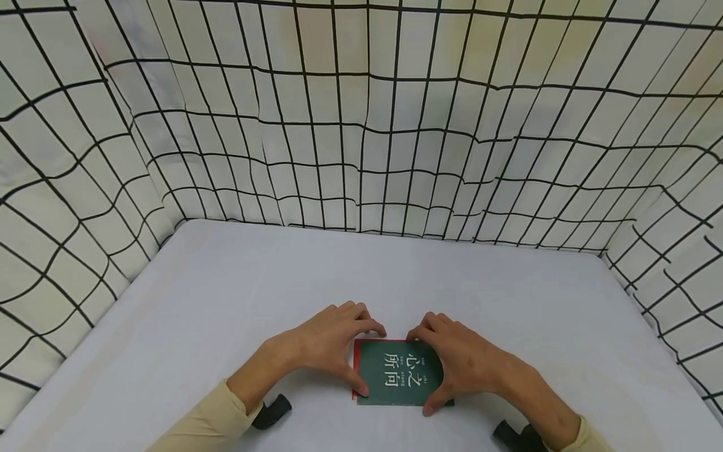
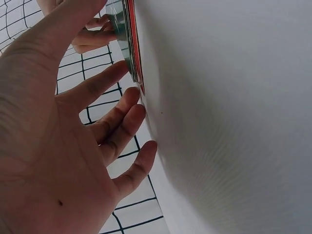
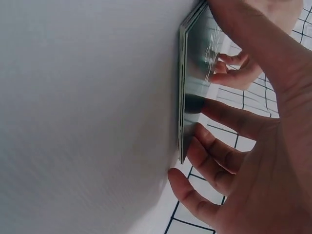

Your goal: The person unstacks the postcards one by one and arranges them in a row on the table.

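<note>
A stack of thin notebooks [image 1: 377, 373] lies flat on the white table, a glossy green cover with white Chinese characters on top. Beneath it a red cover [image 2: 136, 48] shows along the left and far edges. My left hand [image 1: 324, 339] spans the left end, thumb on the near left corner and straight index finger at the far edge. My right hand [image 1: 463, 358] grips the right end between the thumb at the near edge and bent fingers at the far one. In the right wrist view the layered edges [image 3: 182, 92] sit closely together.
Black netting [image 1: 361, 125] over pale cloth walls stands behind and on both sides of the white table [image 1: 254, 270]. A black wrist-camera piece [image 1: 273, 411] hangs under the left wrist, another black one [image 1: 511, 433] under the right.
</note>
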The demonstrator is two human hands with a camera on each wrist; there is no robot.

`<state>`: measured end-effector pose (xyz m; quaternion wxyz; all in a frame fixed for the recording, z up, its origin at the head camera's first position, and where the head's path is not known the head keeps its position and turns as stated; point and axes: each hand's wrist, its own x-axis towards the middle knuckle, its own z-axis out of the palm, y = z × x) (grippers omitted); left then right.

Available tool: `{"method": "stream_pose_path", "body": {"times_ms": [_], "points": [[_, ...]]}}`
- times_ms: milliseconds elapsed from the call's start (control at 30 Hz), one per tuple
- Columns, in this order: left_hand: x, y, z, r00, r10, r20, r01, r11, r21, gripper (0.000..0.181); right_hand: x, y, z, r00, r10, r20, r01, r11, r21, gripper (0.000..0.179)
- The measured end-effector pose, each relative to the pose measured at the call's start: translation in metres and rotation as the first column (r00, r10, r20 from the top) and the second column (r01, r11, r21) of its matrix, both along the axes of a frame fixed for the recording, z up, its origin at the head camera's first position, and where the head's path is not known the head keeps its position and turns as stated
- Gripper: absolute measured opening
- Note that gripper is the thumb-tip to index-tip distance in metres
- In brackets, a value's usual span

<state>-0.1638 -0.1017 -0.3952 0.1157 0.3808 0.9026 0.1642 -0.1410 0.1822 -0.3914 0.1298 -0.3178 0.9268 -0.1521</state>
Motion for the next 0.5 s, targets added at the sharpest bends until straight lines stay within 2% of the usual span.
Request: {"method": "stream_pose_path", "body": {"times_ms": [233, 500], "points": [[-0.0004, -0.0001, 0.0, 1.0, 0.006, 0.019, -0.006, 1.0, 0.017, 0.078, -0.0002, 0.0014, 0.0007, 1.0, 0.013, -0.01, -0.014, 1.0, -0.006, 0.091], [-0.0011, 0.0004, 0.0004, 1.0, 0.008, 0.03, -0.009, 1.0, 0.02, 0.078, -0.0007, 0.0022, -0.0001, 1.0, 0.011, -0.008, -0.011, 1.0, -0.018, 0.091]]}}
